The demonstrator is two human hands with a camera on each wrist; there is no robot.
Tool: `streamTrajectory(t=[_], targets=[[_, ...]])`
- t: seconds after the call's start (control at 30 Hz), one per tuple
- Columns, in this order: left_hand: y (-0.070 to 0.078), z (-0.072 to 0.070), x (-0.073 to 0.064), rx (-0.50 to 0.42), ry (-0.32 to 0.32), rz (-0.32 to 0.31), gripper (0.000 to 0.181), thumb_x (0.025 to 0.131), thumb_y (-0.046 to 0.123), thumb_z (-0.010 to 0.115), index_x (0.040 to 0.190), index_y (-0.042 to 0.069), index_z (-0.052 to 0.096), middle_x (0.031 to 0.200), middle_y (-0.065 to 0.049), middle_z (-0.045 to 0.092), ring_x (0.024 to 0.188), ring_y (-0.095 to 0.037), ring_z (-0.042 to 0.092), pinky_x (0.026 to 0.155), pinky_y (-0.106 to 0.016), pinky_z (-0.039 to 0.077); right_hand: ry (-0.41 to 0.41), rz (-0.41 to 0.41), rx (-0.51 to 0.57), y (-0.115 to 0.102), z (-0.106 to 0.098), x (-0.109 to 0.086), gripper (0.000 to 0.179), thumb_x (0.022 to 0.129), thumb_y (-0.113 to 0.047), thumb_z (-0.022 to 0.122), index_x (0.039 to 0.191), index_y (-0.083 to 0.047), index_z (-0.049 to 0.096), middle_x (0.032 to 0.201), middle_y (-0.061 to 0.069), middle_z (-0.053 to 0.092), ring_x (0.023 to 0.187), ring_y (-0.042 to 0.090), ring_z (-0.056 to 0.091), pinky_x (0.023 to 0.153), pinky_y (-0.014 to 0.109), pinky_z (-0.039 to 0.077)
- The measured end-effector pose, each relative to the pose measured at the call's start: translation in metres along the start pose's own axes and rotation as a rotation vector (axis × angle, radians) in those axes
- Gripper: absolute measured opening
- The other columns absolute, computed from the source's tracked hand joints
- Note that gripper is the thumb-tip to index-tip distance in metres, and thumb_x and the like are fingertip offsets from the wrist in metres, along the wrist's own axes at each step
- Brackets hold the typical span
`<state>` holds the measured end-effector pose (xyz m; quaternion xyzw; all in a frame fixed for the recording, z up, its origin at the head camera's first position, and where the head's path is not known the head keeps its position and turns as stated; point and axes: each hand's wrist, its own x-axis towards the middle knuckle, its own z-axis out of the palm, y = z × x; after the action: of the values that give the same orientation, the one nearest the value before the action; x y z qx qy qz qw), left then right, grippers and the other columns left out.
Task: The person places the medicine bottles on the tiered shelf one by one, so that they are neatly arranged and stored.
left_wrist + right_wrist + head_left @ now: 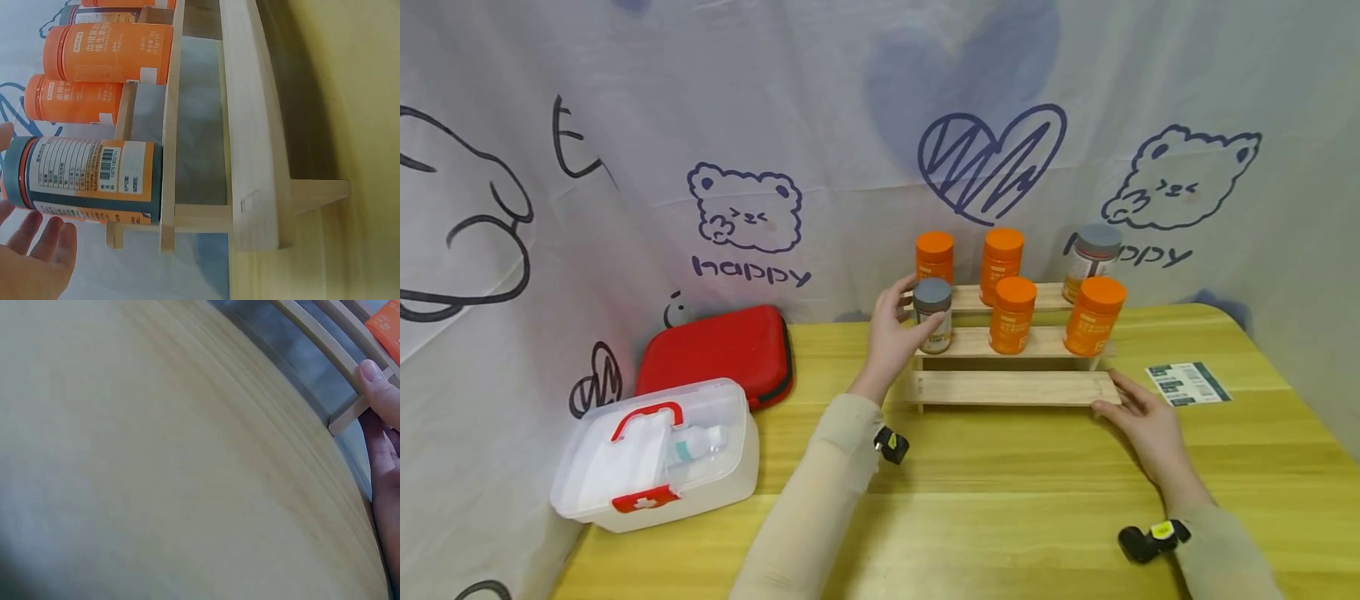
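Note:
A tiered wooden rack [1015,388] stands on the table. At the left end of its middle tier is a grey-lidded jar [933,318], upright, its printed label and barcode facing the left wrist view. My left hand [897,333] holds this jar near the lid, thumb on one side and fingers on the other; the lower fingers are spread loosely. With thumb on top and fingers underneath, my right hand [1142,425] grips the front tier's right end. Orange jars [1013,317] fill the rest of the middle tier; two more orange jars and another grey-lidded jar [1092,257] stand behind.
To the left, a clear-lidded first aid box [741,458] with a red handle holds a white bottle [698,442]. A red zip case [715,350] lies behind it. Right of the rack is a printed card [1189,383]. A patterned curtain [850,100] hangs behind the table.

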<state>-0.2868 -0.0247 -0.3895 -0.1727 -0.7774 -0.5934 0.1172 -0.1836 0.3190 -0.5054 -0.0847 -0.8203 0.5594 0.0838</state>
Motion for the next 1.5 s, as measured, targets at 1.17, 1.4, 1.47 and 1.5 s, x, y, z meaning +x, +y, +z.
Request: streamTrajectory(t=[1.17, 1.4, 1.47, 1.5], targets=[[-0.008, -0.042, 0.011, 0.117, 0.182, -0.004, 0.051, 0.077, 0.02, 0.081, 0.124, 0.011, 0.062, 0.115, -0.01, 0.058, 0.095, -0.021, 0.058, 0.08, -0.034, 0.052, 0.018, 0.01, -0.001, 0.003, -0.003, 0.0, 0.075, 0.088, -0.036, 0.068, 0.147, -0.005, 0.034, 0.142, 0.027, 0.039, 0.126, 0.017, 0.047, 0.082, 0.005, 0.041], [-0.027, -0.072, 0.018, 0.129, 0.227, -0.107, 0.053, 0.078, 0.017, 0.08, 0.126, 0.008, 0.06, 0.118, -0.012, 0.057, 0.095, -0.026, 0.059, 0.082, -0.037, 0.052, 0.017, -0.001, 0.012, 0.002, -0.002, 0.001, 0.075, 0.087, -0.035, 0.069, 0.147, -0.004, 0.036, 0.141, 0.028, 0.04, 0.121, 0.01, 0.05, 0.081, 0.006, 0.042], [-0.035, -0.078, 0.02, 0.118, 0.241, -0.14, 0.054, 0.077, 0.016, 0.081, 0.126, 0.008, 0.06, 0.117, -0.013, 0.057, 0.095, -0.028, 0.059, 0.082, -0.038, 0.051, 0.015, -0.001, 0.015, 0.003, -0.001, 0.001, 0.075, 0.087, -0.035, 0.069, 0.146, -0.004, 0.036, 0.141, 0.027, 0.04, 0.12, 0.009, 0.05, 0.081, 0.006, 0.042], [-0.04, -0.08, 0.021, 0.102, 0.247, -0.154, 0.054, 0.077, 0.015, 0.081, 0.126, 0.007, 0.06, 0.116, -0.014, 0.058, 0.095, -0.029, 0.059, 0.082, -0.039, 0.051, 0.012, 0.0, 0.019, 0.003, -0.001, 0.002, 0.075, 0.087, -0.035, 0.069, 0.146, -0.004, 0.036, 0.141, 0.027, 0.04, 0.12, 0.009, 0.05, 0.082, 0.006, 0.043]])
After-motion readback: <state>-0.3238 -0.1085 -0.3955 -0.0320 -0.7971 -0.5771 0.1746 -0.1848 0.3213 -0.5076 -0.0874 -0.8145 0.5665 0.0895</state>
